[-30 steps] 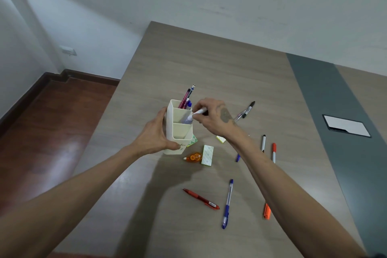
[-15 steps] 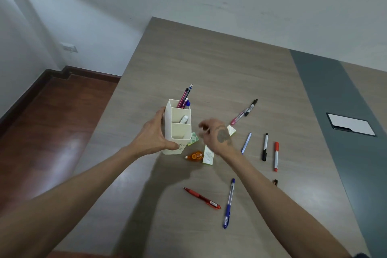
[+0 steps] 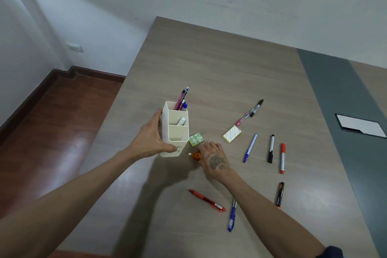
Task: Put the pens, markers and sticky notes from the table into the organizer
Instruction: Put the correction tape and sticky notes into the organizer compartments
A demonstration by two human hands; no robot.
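My left hand (image 3: 149, 139) grips the left side of the cream organizer (image 3: 174, 132), which stands upright on the table. Pens (image 3: 181, 98) stick out of its back compartment and a white marker (image 3: 181, 121) leans in the middle one. My right hand (image 3: 213, 158) lies palm down just right of the organizer, beside the orange correction tape (image 3: 195, 155), and hides the white sticky pad. A green sticky pad (image 3: 196, 139) touches the organizer's right wall, with a yellow pad (image 3: 232, 134) further right. Loose on the table: red pen (image 3: 207, 200), blue pen (image 3: 231, 214), striped pen (image 3: 250, 148).
Right of my hand lie a black marker (image 3: 271, 148), a red marker (image 3: 282, 158), a dark marker (image 3: 279, 195), and further back a pink pen (image 3: 244, 117) beside another black marker (image 3: 257, 108). A cable hatch (image 3: 360, 125) sits in the grey strip. The table's left edge drops to the floor.
My right hand let go of the white marker into the middle compartment, then drew back and came down over the white sticky pad. My left hand stayed on the organizer.
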